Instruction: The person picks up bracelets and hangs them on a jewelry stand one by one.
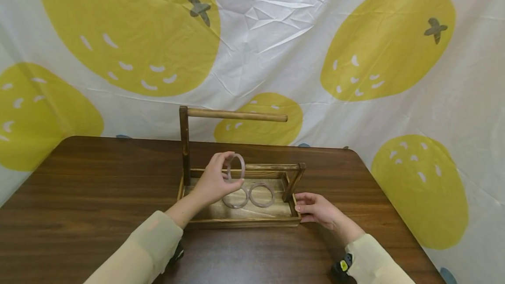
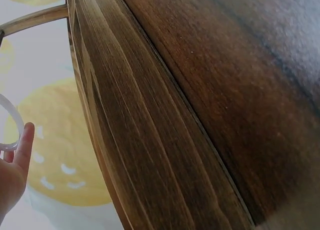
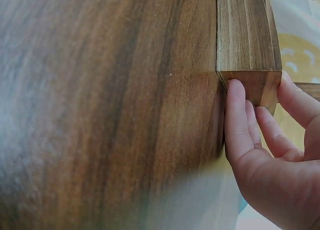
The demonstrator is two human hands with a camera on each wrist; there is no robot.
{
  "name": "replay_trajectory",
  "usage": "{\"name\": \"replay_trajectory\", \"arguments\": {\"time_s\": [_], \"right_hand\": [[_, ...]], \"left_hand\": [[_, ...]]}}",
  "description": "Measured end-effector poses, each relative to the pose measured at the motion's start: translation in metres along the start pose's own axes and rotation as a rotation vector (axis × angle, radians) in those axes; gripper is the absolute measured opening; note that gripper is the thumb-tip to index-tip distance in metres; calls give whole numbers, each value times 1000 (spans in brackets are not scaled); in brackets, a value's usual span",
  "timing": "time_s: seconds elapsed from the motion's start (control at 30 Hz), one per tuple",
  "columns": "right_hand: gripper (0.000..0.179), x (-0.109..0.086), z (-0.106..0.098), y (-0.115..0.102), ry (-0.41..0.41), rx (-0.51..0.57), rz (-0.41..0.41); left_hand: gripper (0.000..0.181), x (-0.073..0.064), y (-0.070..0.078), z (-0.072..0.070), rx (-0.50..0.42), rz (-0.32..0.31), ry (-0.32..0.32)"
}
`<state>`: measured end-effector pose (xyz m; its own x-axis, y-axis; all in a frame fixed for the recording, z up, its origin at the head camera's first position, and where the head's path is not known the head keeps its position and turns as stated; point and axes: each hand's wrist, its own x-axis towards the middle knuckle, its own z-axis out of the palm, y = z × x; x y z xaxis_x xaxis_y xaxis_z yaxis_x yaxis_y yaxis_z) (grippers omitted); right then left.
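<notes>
My left hand (image 1: 213, 179) pinches a pale translucent bangle (image 1: 242, 165) between thumb and fingers, holding it upright above a wooden bangle stand (image 1: 244, 223). Two similar bangles lie side by side in the stand's tray: the right bangle (image 1: 273, 198) shows whole, the left bangle (image 1: 235, 207) is partly covered by the hand. At the tray's right end, my right hand (image 1: 321, 211) grips the wood. In the right wrist view its fingers (image 3: 236, 104) rest against the end face, the thumb on the upper edge. The left wrist view catches only the bangle's edge (image 2: 20, 125).
A tall post (image 1: 184, 143) at the stand's left end carries the upper bar (image 1: 236, 115), which has a free right end. From a short right post (image 1: 294, 182) a lower bar (image 1: 272, 167) runs left. The brown table (image 1: 98, 187) meets a fruit-print curtain (image 1: 272, 65) behind.
</notes>
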<state>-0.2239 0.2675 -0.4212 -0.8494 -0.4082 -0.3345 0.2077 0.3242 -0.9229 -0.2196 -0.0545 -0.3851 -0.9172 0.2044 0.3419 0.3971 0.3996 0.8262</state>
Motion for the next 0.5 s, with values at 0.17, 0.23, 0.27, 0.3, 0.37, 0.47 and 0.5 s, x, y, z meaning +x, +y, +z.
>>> {"name": "replay_trajectory", "arguments": {"time_s": [0.17, 0.23, 0.27, 0.3, 0.37, 0.47, 0.5], "right_hand": [[63, 0, -1, 1, 3, -6, -1], [64, 1, -1, 2, 6, -10, 2], [63, 1, -1, 2, 9, -9, 4], [63, 1, -2, 3, 13, -8, 6], [63, 1, -2, 3, 15, -10, 7], [63, 1, -2, 3, 20, -11, 6], [63, 1, -2, 3, 19, -13, 6]], "left_hand": [[67, 1, -1, 3, -5, 4, 15], [67, 1, -1, 5, -10, 2, 19], [67, 1, -1, 6, -13, 6, 20], [67, 1, -1, 6, -18, 7, 21], [67, 2, -1, 8, -26, 9, 25], [67, 2, 0, 9, -45, 6, 32], [67, 3, 0, 10, -52, 3, 35]]}}
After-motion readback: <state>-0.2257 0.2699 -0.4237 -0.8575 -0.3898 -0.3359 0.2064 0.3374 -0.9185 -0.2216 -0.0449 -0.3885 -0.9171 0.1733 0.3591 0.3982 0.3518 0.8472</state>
